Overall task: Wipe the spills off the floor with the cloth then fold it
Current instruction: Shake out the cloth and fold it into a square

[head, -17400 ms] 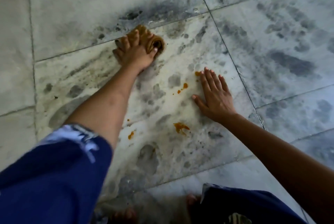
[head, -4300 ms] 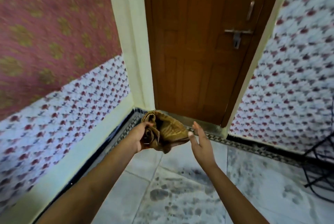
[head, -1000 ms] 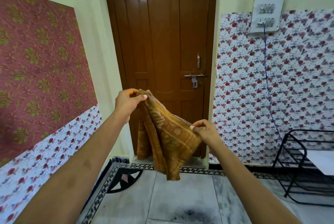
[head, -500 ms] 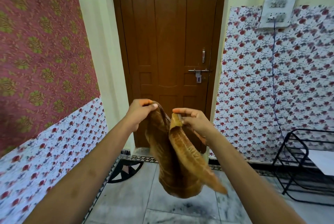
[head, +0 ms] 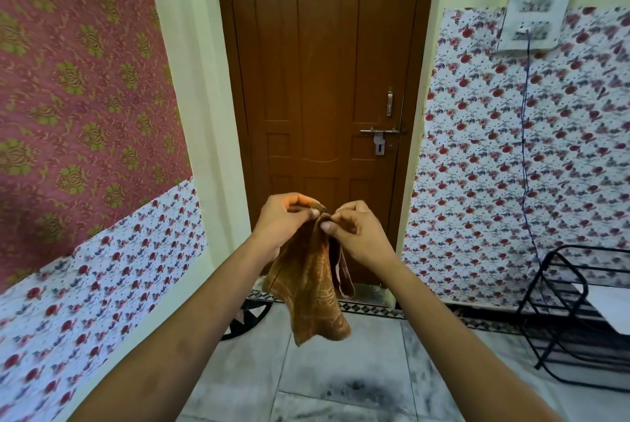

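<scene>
Head view: we see the left hand (head: 284, 220) and right hand (head: 354, 227) pinching the brown cloth (head: 313, 288) by its top corners, near touching, cloth hanging toward 6 o'clock before the door (head: 327, 80). Our judgement: fold step; match edges squarely, then halve again.

Two hands, left hand (head: 284, 221) and right hand (head: 358, 232), one cloth (head: 312, 288), one door (head: 327, 97), one rack (head: 576, 316), one switchboard (head: 537, 16)
</scene>
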`<state>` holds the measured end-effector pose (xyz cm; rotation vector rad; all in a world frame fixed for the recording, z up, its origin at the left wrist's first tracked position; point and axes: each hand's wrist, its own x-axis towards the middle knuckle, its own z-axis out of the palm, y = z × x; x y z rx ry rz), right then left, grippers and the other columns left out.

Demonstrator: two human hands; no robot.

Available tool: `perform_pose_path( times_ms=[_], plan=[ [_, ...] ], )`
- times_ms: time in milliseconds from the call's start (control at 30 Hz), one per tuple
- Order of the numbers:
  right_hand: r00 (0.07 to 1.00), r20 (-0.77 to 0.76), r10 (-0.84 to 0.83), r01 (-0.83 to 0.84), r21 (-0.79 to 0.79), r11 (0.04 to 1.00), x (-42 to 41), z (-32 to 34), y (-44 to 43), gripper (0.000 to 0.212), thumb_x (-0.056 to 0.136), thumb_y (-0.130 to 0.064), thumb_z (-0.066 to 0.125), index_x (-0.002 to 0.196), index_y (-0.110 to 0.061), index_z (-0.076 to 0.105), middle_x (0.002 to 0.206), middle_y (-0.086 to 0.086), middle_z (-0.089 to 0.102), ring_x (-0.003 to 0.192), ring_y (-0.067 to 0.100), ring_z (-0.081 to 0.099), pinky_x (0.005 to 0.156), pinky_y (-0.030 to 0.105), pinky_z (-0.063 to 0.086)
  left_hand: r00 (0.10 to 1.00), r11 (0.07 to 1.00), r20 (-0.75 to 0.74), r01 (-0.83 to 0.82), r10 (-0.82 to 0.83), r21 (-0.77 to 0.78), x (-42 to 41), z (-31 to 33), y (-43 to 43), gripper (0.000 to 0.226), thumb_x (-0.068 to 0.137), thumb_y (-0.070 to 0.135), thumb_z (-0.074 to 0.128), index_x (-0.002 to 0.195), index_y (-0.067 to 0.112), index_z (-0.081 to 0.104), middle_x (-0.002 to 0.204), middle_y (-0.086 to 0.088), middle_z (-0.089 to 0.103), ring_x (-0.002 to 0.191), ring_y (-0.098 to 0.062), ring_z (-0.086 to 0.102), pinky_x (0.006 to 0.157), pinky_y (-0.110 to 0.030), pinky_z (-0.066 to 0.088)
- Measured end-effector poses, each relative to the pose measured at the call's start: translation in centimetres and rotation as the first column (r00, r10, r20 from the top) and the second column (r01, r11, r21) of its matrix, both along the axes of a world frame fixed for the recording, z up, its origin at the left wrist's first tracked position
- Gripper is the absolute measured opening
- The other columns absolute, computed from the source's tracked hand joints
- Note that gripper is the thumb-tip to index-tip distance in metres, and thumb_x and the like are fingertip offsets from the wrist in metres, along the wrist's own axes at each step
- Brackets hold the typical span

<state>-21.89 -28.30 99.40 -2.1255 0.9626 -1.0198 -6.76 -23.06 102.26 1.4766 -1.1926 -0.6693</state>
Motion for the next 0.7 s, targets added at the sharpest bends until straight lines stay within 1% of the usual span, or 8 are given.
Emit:
perform_pose_path(
  times_ms=[100,167,300,400,500,600,633,700],
  plan=[
    [0.999,0.036,0.022,-0.022,0.014,1.0,0.1,0.3,0.1,0.02,0.088,-0.035,0.061,0.081,-0.017,0.065,0.081,-0.001,0.061,0.075,0.009,0.056,0.065,0.02,0.042,0.999,0.999,-0.018,0.032,-0.032,0.006,0.1,0.0,0.3,0.009,0.086,0.017,0.067,0.084,0.025,0.072,0.093,0.0,0.071,0.097,-0.016,0.063,0.089,-0.032,0.053],
    [0.996,0.089,0.016,-0.02,0.035,0.999,0.2,0.2,0.2,0.021,0.087,-0.034,0.063,0.08,-0.014,0.067,0.073,-0.001,0.064,0.067,0.009,0.057,0.06,0.02,0.042,0.999,0.999,-0.007,0.037,-0.037,0.018,0.0,-0.1,0.5,0.01,0.087,0.018,0.065,0.085,0.026,0.072,0.094,0.0,0.07,0.099,-0.017,0.063,0.088,-0.03,0.052],
    [0.994,0.114,-0.004,-0.006,0.083,0.997,0.4,0.0,0.2,0.02,0.083,-0.032,0.069,0.077,-0.012,0.068,0.07,0.001,0.065,0.063,0.01,0.058,0.058,0.023,0.044,0.998,0.996,-0.026,0.065,-0.064,0.06,0.2,-0.1,0.9,0.015,0.09,0.024,0.061,0.083,0.027,0.075,0.095,-0.002,0.071,0.1,-0.021,0.062,0.096,-0.042,0.049],
    [0.991,0.134,-0.003,-0.01,0.095,0.995,0.5,0.1,0.3,0.019,0.079,-0.032,0.072,0.077,-0.013,0.068,0.071,0.005,0.068,0.062,0.012,0.058,0.057,0.025,0.044,0.996,0.995,0.029,0.082,-0.084,0.05,0.3,0.0,1.1,0.006,0.084,0.029,0.068,0.084,0.029,0.074,0.095,0.003,0.071,0.101,-0.014,0.061,0.097,-0.039,0.048],
    [0.982,0.184,0.034,-0.056,0.112,0.992,0.5,0.1,0.2,0.028,0.075,-0.033,0.076,0.091,-0.016,0.06,0.081,0.0,0.065,0.07,0.01,0.059,0.061,0.023,0.046,0.997,0.998,0.047,0.065,-0.065,0.016,0.2,0.1,1.2,0.006,0.085,0.025,0.068,0.085,0.028,0.073,0.097,0.003,0.07,0.103,-0.013,0.059,0.099,-0.04,0.047],
    [0.989,0.084,0.119,-0.134,0.204,0.97,0.2,-0.5,-0.1,0.055,0.075,-0.042,0.072,0.119,-0.022,0.045,0.108,-0.008,0.053,0.097,0.01,0.054,0.08,0.023,0.046,0.998,0.998,0.015,0.057,-0.057,-0.017,0.5,1.1,1.4,0.013,0.089,0.021,0.063,0.083,0.027,0.072,0.096,0.0,0.07,0.103,-0.018,0.06,0.099,-0.044,0.046],
    [0.985,0.026,0.17,-0.171,0.247,0.954,0.0,-1.0,-0.4,0.055,0.078,-0.044,0.069,0.123,-0.024,0.044,0.114,-0.007,0.052,0.104,0.011,0.053,0.086,0.027,0.046,0.998,0.997,0.007,0.067,-0.067,-0.026,0.7,1.6,1.6,0.014,0.09,0.019,0.061,0.083,0.026,0.072,0.096,-0.002,0.07,0.103,-0.02,0.061,0.099,-0.045,0.046],
    [0.966,-0.055,0.252,-0.222,0.322,0.92,-0.3,-2.4,-0.9,0.037,0.084,-0.039,0.063,0.116,-0.023,0.051,0.115,-0.004,0.057,0.108,0.016,0.055,0.093,0.032,0.047,0.996,0.995,0.003,0.095,-0.095,-0.04,1.3,2.5,1.9,0.015,0.091,0.018,0.059,0.085,0.024,0.071,0.095,-0.004,0.069,0.103,-0.024,0.06,0.101,-0.047,0.044]
  ],
)
